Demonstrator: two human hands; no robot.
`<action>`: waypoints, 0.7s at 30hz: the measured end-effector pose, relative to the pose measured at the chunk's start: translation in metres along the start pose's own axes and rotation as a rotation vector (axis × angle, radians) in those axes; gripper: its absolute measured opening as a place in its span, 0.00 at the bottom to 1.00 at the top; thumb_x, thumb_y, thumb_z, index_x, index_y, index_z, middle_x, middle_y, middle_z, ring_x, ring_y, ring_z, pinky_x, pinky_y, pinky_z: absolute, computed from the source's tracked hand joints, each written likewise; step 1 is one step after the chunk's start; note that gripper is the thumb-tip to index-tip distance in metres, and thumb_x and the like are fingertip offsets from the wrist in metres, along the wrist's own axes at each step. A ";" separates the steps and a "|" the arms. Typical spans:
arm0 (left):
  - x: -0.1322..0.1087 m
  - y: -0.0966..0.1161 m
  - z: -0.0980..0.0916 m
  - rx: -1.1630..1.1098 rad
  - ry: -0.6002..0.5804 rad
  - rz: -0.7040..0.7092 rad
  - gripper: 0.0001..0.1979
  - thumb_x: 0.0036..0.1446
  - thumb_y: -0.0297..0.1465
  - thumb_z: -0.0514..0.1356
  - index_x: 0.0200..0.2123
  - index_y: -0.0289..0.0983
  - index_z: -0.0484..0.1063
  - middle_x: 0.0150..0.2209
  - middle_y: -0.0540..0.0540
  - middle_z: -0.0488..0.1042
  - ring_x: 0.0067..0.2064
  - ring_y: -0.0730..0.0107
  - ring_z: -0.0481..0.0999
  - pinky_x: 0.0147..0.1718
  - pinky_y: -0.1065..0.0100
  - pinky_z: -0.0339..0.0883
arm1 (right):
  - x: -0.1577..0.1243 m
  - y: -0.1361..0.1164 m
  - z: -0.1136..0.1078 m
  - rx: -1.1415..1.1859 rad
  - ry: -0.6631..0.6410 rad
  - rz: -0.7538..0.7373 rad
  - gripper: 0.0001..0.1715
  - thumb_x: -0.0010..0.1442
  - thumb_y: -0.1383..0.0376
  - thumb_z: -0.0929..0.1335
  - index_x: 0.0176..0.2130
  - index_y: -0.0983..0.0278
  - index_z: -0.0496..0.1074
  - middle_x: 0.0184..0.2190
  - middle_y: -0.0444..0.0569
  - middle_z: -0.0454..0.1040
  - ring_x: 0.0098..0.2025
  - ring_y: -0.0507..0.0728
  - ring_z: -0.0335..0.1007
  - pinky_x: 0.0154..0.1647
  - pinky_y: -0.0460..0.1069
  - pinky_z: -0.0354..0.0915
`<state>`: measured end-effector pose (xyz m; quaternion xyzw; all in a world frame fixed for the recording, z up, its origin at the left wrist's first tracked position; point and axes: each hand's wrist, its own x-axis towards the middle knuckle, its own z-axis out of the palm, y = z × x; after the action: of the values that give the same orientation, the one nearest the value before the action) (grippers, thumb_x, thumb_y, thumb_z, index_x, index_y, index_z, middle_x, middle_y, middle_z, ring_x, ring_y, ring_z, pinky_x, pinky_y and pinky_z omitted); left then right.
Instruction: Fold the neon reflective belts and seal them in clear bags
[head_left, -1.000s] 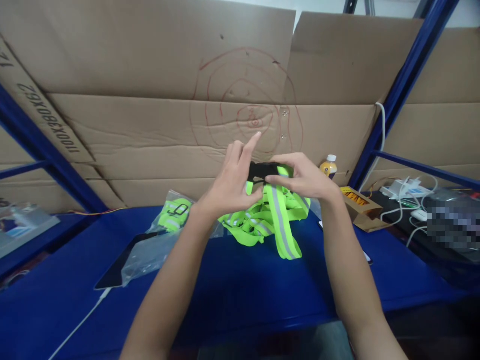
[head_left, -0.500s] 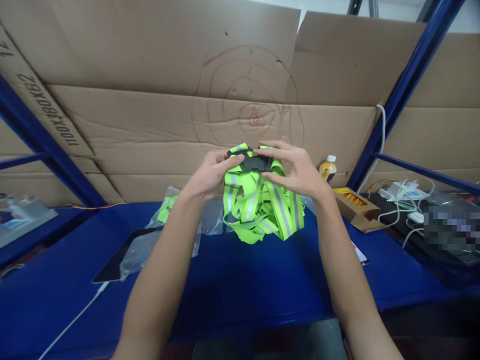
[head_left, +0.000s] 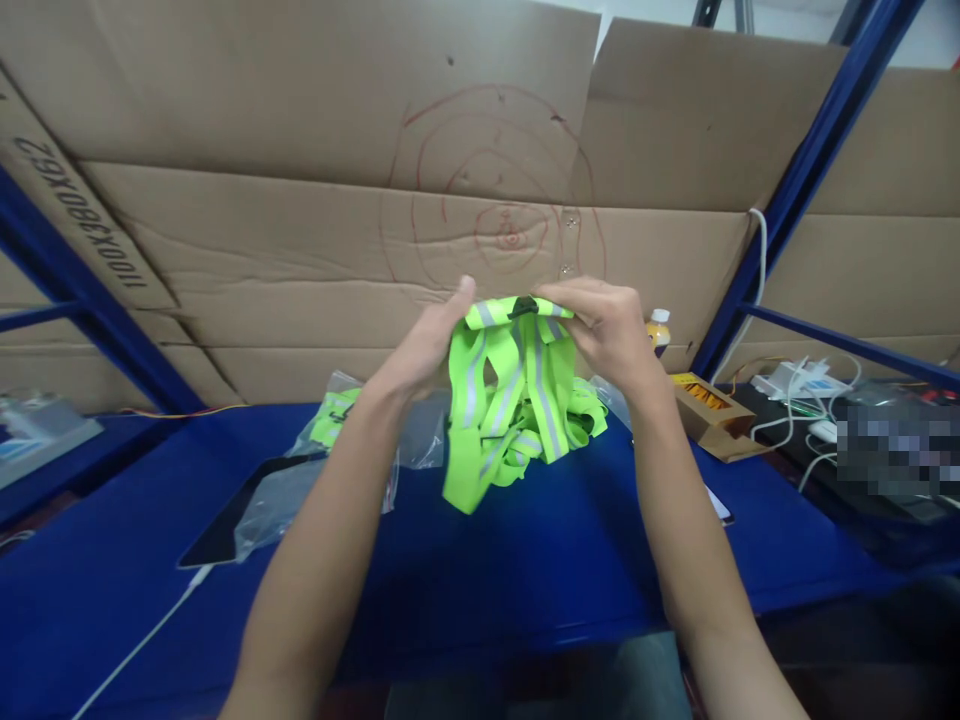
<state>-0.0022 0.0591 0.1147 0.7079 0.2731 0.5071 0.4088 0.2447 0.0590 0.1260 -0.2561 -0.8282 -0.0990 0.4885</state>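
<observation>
A neon-green strap harness with grey reflective stripes [head_left: 517, 400] hangs in a bunch above the blue shelf [head_left: 480, 570]. My left hand [head_left: 431, 345] pinches its top edge on the left. My right hand [head_left: 604, 330] grips the top on the right, fingers curled over a small black buckle [head_left: 523, 306]. The straps dangle free, their lowest loop just above the shelf surface.
Clear plastic bags [head_left: 307, 480], one with another green harness, lie at left over a dark tablet with a white cable. A small bottle [head_left: 658, 330], an open cardboard box [head_left: 709, 410], chargers and cables sit at right. Cardboard sheets and blue rack posts stand behind.
Both hands lifted the harness off the shelf and shifted their grip from the black buckle to the top of the straps, which now hang lower and more stretched out.
</observation>
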 end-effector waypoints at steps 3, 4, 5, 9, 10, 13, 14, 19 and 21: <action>0.001 0.001 -0.002 -0.153 -0.019 -0.086 0.26 0.50 0.51 0.78 0.33 0.35 0.78 0.29 0.44 0.78 0.25 0.64 0.76 0.24 0.63 0.73 | 0.001 -0.005 0.001 0.010 -0.064 -0.019 0.20 0.70 0.63 0.70 0.59 0.56 0.83 0.60 0.49 0.83 0.63 0.64 0.79 0.68 0.61 0.71; 0.000 0.002 -0.004 -0.155 -0.013 -0.085 0.25 0.47 0.47 0.81 0.36 0.35 0.79 0.31 0.44 0.79 0.27 0.64 0.77 0.25 0.64 0.74 | 0.001 -0.007 0.000 0.030 -0.107 -0.008 0.22 0.70 0.59 0.72 0.61 0.56 0.82 0.63 0.50 0.81 0.66 0.65 0.77 0.70 0.63 0.69; 0.000 0.003 -0.008 -0.135 -0.010 -0.075 0.26 0.45 0.45 0.82 0.39 0.35 0.79 0.34 0.43 0.80 0.28 0.64 0.78 0.26 0.65 0.75 | 0.001 -0.008 -0.002 0.058 -0.144 0.010 0.26 0.69 0.55 0.73 0.63 0.56 0.80 0.66 0.51 0.78 0.68 0.66 0.75 0.72 0.63 0.68; -0.003 0.004 -0.020 0.105 -0.031 0.071 0.26 0.49 0.45 0.81 0.44 0.35 0.82 0.42 0.42 0.83 0.38 0.60 0.82 0.34 0.65 0.77 | -0.001 -0.008 -0.011 0.134 -0.176 0.090 0.35 0.68 0.47 0.74 0.67 0.59 0.76 0.67 0.54 0.77 0.68 0.67 0.75 0.71 0.62 0.69; -0.003 0.004 -0.021 0.180 -0.037 0.130 0.24 0.51 0.45 0.80 0.45 0.36 0.82 0.43 0.41 0.83 0.41 0.59 0.82 0.38 0.64 0.78 | -0.002 -0.007 -0.013 0.142 -0.184 0.106 0.33 0.68 0.47 0.73 0.65 0.60 0.77 0.65 0.54 0.79 0.65 0.66 0.77 0.69 0.61 0.70; -0.001 0.001 -0.016 0.337 -0.044 0.250 0.20 0.57 0.45 0.76 0.45 0.36 0.84 0.45 0.41 0.85 0.47 0.56 0.82 0.48 0.62 0.75 | -0.002 -0.004 -0.017 0.168 -0.275 0.165 0.28 0.67 0.47 0.74 0.56 0.63 0.81 0.54 0.52 0.85 0.54 0.64 0.82 0.57 0.56 0.75; 0.001 -0.001 -0.013 0.355 -0.053 0.261 0.20 0.58 0.46 0.75 0.45 0.37 0.85 0.46 0.41 0.85 0.48 0.55 0.82 0.50 0.61 0.74 | -0.003 -0.003 -0.018 0.175 -0.310 0.192 0.27 0.67 0.47 0.74 0.53 0.64 0.82 0.49 0.52 0.86 0.49 0.63 0.82 0.53 0.55 0.75; 0.010 -0.016 -0.002 0.373 -0.046 0.280 0.23 0.57 0.49 0.75 0.46 0.37 0.85 0.48 0.39 0.85 0.51 0.52 0.82 0.54 0.59 0.72 | -0.006 0.007 -0.012 0.120 -0.334 0.200 0.32 0.65 0.52 0.76 0.62 0.65 0.78 0.58 0.56 0.83 0.59 0.68 0.80 0.60 0.58 0.74; 0.012 -0.019 0.001 0.376 -0.035 0.274 0.23 0.56 0.50 0.75 0.45 0.37 0.85 0.47 0.40 0.85 0.51 0.52 0.82 0.54 0.59 0.72 | -0.007 0.010 -0.009 0.078 -0.327 0.173 0.37 0.65 0.55 0.76 0.68 0.63 0.73 0.67 0.58 0.76 0.68 0.69 0.74 0.68 0.61 0.69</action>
<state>0.0030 0.0785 0.1042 0.8108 0.2570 0.4856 0.2016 0.2594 0.0616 0.1235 -0.3200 -0.8747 0.0183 0.3636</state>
